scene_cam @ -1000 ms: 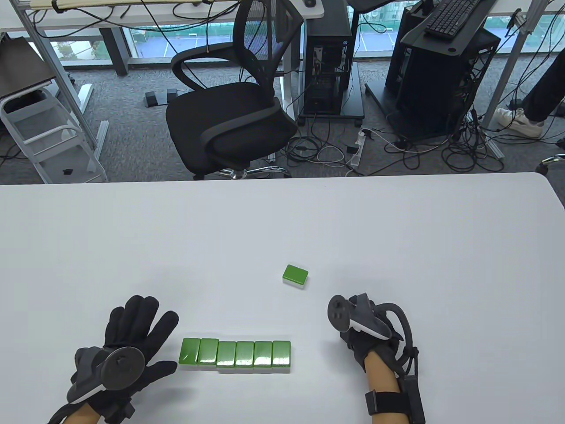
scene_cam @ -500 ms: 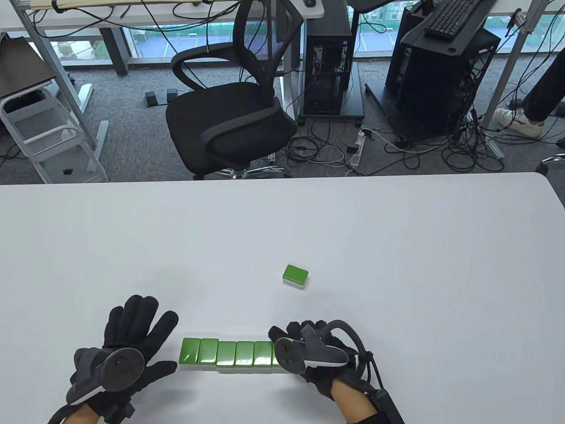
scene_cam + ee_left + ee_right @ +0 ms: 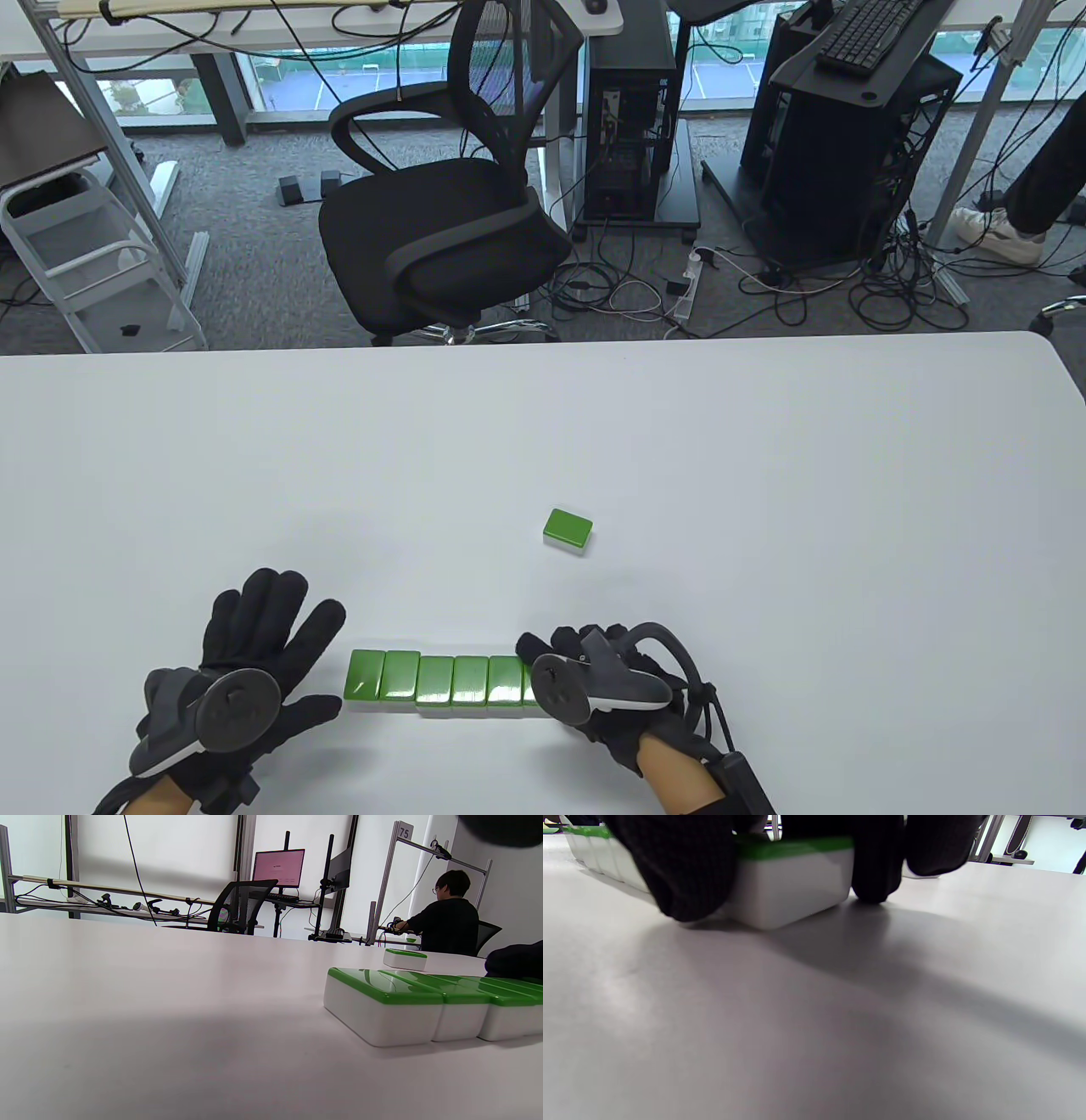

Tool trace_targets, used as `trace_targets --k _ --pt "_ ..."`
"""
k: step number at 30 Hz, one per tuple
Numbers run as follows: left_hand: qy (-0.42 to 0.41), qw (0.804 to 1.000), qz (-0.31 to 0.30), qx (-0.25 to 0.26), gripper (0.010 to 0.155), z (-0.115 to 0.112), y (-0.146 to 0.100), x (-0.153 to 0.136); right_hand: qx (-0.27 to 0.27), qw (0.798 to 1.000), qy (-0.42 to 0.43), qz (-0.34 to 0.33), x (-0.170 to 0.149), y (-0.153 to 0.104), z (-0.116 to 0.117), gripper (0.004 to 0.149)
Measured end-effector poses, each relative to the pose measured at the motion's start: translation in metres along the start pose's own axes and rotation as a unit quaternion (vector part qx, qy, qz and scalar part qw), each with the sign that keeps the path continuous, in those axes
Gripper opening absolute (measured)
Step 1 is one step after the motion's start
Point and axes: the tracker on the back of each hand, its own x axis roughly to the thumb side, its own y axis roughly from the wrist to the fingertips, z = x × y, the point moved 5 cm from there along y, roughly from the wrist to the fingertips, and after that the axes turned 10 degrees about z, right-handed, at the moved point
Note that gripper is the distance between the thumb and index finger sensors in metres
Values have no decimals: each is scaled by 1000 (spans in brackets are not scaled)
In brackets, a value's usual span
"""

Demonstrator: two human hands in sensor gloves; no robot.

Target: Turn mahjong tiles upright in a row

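Note:
Several green-backed mahjong tiles (image 3: 433, 681) lie flat in a tight row near the table's front; the row also shows in the left wrist view (image 3: 382, 1001). One more tile (image 3: 568, 531) lies apart, farther back, and shows in the left wrist view too (image 3: 405, 959). My right hand (image 3: 551, 647) covers the row's right end. In the right wrist view its fingers (image 3: 687, 870) flank the end tile (image 3: 793, 878) on two sides and touch it. My left hand (image 3: 263, 645) rests flat and spread on the table, just left of the row, holding nothing.
The white table (image 3: 764, 475) runs wide behind and right of the row. A black office chair (image 3: 441, 221) stands past its far edge, with desks, computers and cables on the floor beyond.
My right hand moved left from beside the row onto its right end tile, then held there. The left hand, the row and the lone tile stayed put.

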Motion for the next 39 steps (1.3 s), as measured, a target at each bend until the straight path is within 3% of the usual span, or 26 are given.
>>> trace_targets --k 7,12,17,20,24,30,39 --pt "-1 1000 2 -6 91 -1 1 -1 100 993 58 -7 -7 14 -9 86" --pt "-2 1000 4 -15 90 -2 2 -1 71 990 124 15 -25 38 -44 84" --pt "-3 1000 6 -19 90 -3 3 -3 9 994 22 103 -52 72 -66 81" --pt "-5 1000 9 -21 90 -2 4 -5 -3 990 -27 139 -64 92 -65 85" --pt "-8 1000 9 -27 90 -3 5 -5 18 986 55 159 -73 114 -52 90" --pt "-3 1000 6 -30 90 -4 5 -4 56 983 -66 160 -64 132 -35 91" --pt "3 999 4 -40 89 -8 6 -3 55 981 -110 150 -61 143 -24 83"
